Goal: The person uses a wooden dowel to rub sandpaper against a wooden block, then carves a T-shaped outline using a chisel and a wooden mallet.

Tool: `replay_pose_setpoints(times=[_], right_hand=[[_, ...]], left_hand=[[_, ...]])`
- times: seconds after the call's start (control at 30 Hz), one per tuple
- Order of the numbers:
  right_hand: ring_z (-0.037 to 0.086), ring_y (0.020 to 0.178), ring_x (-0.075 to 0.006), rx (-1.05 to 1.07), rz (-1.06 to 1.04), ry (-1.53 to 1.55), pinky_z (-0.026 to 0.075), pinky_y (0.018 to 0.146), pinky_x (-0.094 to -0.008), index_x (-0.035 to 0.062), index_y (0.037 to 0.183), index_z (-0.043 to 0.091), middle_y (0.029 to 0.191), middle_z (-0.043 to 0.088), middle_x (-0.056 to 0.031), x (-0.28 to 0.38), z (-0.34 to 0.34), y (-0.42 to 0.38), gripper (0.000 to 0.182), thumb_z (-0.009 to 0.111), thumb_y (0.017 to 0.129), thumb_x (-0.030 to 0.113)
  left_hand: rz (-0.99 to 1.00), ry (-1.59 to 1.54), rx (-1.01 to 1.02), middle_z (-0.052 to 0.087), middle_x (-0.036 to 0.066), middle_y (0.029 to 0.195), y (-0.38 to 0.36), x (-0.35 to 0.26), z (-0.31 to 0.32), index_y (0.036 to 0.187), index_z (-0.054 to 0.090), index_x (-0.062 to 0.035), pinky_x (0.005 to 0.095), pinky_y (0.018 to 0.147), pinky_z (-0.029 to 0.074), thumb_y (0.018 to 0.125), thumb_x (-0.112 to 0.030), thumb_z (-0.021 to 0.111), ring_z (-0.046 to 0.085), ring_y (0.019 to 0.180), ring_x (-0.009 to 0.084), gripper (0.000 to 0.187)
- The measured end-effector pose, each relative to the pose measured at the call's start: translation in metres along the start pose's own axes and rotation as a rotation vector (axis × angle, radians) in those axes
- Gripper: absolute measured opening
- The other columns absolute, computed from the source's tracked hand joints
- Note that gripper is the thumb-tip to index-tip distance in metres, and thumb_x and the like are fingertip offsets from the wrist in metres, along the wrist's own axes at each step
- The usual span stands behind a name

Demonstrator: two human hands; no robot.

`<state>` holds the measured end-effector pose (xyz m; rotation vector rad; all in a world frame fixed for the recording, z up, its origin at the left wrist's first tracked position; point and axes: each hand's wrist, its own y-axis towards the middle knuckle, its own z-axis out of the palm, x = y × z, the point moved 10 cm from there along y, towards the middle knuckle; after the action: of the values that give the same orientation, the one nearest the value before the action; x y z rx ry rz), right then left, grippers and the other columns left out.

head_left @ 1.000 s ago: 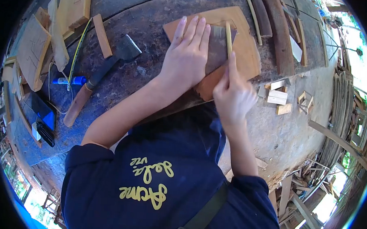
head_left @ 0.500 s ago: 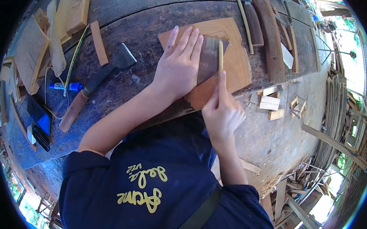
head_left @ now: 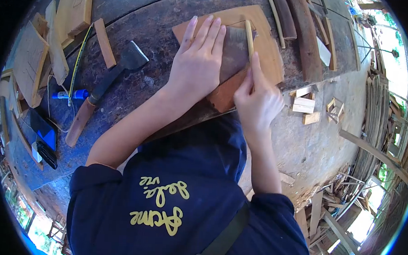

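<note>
My left hand (head_left: 198, 59) lies flat with fingers stretched, pressing on a dark, flat rectangular piece (head_left: 234, 51). That piece rests on a light brown wooden board (head_left: 267, 43), and a thin line shows on the board near its far edge. Between the fingers of my right hand (head_left: 260, 100) is a slim yellow pencil (head_left: 250, 36), lying along the right edge of the dark piece. A reddish-brown end of wood (head_left: 230, 91) shows below the dark piece, between my hands.
Left on the workbench (head_left: 149, 34) lie a wide-bladed chisel (head_left: 108, 84), a blue marker (head_left: 71, 94), a tape measure (head_left: 79, 60), a wood strip (head_left: 105, 42) and a phone (head_left: 44, 129). Long wooden pieces (head_left: 305, 41) lie on the right. Small wood blocks (head_left: 304, 103) sit on the floor.
My right hand and the pencil have shifted away from my body and slightly right, along the dark piece's edge. My left hand stays flat on the piece. The view has shifted slightly.
</note>
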<state>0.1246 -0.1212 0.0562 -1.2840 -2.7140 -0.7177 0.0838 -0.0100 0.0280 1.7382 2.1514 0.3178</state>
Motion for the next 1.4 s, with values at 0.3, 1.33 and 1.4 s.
replay_pose_setpoints(times=[0.3, 1.33, 1.4], right_hand=[[0.054, 0.042, -0.0225, -0.015, -0.065, -0.049, 0.044, 0.045, -0.0344, 0.0044, 0.124, 0.067, 0.054, 0.056, -0.0058, 0.001, 0.001, -0.006, 0.05, 0.068, 0.074, 0.007], [0.052, 0.04, -0.0209, -0.031, -0.112, -0.142, 0.041, 0.044, -0.033, 0.0045, 0.124, 0.068, 0.054, 0.055, -0.0058, 0.004, -0.003, -0.006, 0.055, 0.068, 0.069, 0.005], [0.051, 0.039, -0.0207, -0.062, -0.122, -0.122, 0.041, 0.043, -0.0328, 0.0044, 0.124, 0.068, 0.054, 0.055, -0.006, 0.006, -0.006, -0.009, 0.055, 0.068, 0.069, 0.005]], left_hand=[[-0.006, 0.042, -0.002, 0.053, 0.017, 0.142, 0.002, 0.0, 0.0, 0.136, 0.052, 0.0049, 0.0486, 0.122, 0.016, 0.09, -0.014, 0.053, 0.042, 0.141, 0.0248, 0.049], [0.007, 0.066, -0.023, 0.054, 0.018, 0.141, 0.0, -0.005, -0.004, 0.135, 0.054, 0.0061, 0.0475, 0.122, 0.017, 0.089, -0.012, 0.051, 0.045, 0.138, 0.0261, 0.049], [-0.001, 0.051, -0.027, 0.054, 0.018, 0.141, -0.001, -0.004, -0.005, 0.135, 0.054, 0.0059, 0.0473, 0.122, 0.017, 0.089, -0.012, 0.051, 0.046, 0.138, 0.0258, 0.049]])
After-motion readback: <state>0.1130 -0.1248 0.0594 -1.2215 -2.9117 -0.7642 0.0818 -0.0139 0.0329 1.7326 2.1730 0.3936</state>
